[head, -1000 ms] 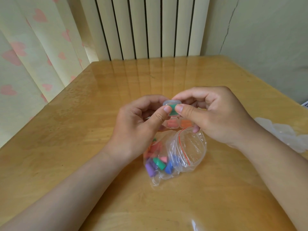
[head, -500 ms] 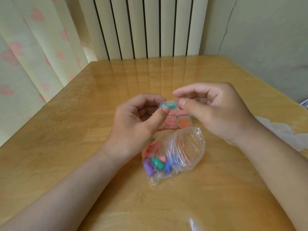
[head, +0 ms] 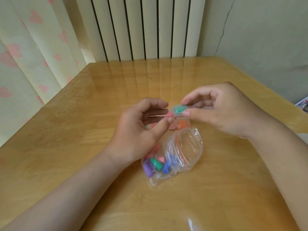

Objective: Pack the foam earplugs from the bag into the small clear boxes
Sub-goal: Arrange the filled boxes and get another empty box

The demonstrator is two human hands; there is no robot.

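Head view, right hand [head: 223, 110]: right of frame centre, above the table; thumb and forefinger pinch a small clear box [head: 180, 110] by its right side.
Held box: closed as far as can be seen, with green foam inside; it hangs just above the other boxes.
Left hand [head: 140, 127]: left of centre, fingers curled loosely, thumb and forefinger apart with nothing between them; its fingertips sit just left of the held box, not touching it.
Boxes on the table: an orange-filled box [head: 183, 123] lies directly below the held one; pink-filled boxes [head: 171, 125] lie beside it, partly hidden behind the left thumb and fingers. Their exact count cannot be told.
Bag [head: 181, 150]: a clear zip bag with a red seal line, lying on the table below the hands in the lower middle of the frame, its mouth gaping toward the boxes.
Earplugs [head: 156, 164]: purple, green, pink and blue ones heaped in the bag's lower left end, just under the left wrist.
Table [head: 83, 130]: glossy light wood, filling the lower frame.
Background: radiator [head: 141, 27] at upper centre, heart-print curtain [head: 33, 47] at upper left.
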